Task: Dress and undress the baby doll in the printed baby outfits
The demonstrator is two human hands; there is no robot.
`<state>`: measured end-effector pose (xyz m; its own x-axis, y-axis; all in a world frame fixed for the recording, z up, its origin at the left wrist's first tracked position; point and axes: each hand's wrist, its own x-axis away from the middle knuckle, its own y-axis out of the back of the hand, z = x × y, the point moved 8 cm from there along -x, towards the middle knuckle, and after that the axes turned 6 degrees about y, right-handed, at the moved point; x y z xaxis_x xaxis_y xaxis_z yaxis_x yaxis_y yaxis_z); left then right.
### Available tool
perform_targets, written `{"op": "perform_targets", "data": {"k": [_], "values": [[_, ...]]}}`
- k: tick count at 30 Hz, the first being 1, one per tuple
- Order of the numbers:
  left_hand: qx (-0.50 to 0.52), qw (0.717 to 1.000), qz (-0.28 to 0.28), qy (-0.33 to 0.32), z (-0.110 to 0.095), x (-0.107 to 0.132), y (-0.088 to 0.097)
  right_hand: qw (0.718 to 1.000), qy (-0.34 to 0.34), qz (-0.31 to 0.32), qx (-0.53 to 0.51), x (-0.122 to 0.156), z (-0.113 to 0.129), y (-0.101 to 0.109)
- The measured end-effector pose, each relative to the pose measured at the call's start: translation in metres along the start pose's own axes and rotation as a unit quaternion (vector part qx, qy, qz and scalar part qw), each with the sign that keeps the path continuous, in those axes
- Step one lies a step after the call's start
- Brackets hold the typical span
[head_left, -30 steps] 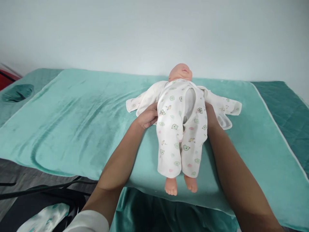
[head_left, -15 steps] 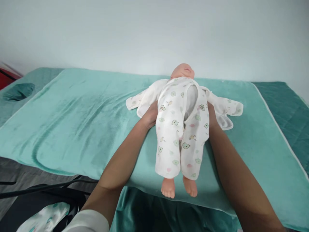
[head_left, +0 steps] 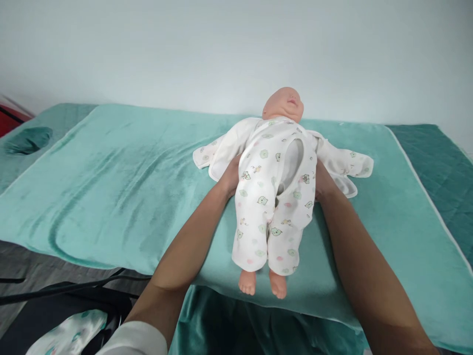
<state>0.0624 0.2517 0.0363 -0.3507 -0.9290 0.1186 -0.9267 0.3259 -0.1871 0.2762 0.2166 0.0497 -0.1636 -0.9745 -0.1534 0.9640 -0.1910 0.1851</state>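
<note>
A baby doll in white printed trousers is face up, its feet toward me and its head near the wall. Around its upper body, a white printed jacket spreads out, with sleeves to both sides and no doll hands showing at the cuffs. My left hand grips the doll's left-hand side in view, fingers tucked underneath and hidden. Opposite it, my right hand holds the other side, its fingers also hidden behind the body. An oval opening shows at the front of the trousers.
A green velvety cover with wrinkles on its left spans the padded table. The table has a face hole at the far left. A white wall rises behind. Printed cloth lies on a black seat at lower left.
The doll's head has come up and shifted slightly right. Its legs and feet have swung a little left. Both my hands have stayed at its sides.
</note>
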Motion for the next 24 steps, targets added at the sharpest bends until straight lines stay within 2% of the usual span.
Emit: {"op": "perform_targets", "data": {"k": [2,8,13,16,19,24], "values": [[-0.011,1.0,-0.017,0.009,-0.001,0.001,0.001,1.0,0.0,0.004,-0.006,0.0,-0.002,0.0],[-0.013,0.997,-0.075,-0.005,-0.009,0.002,0.0,0.998,0.008,-0.058,0.015,-0.001,-0.01,0.011],[-0.037,0.997,-0.055,-0.035,-0.01,-0.002,-0.003,0.994,-0.042,-0.097,-0.03,-0.005,-0.026,0.012],[-0.071,0.994,-0.037,-0.077,-0.008,-0.005,0.0,0.995,-0.01,-0.103,0.014,-0.007,-0.025,0.013],[-0.125,0.985,-0.055,-0.104,-0.003,-0.007,0.007,0.993,0.036,-0.092,0.071,-0.006,-0.018,0.014],[-0.129,0.98,-0.067,-0.134,0.0,-0.009,0.013,0.987,0.073,-0.084,0.116,-0.004,-0.007,0.013]]}}
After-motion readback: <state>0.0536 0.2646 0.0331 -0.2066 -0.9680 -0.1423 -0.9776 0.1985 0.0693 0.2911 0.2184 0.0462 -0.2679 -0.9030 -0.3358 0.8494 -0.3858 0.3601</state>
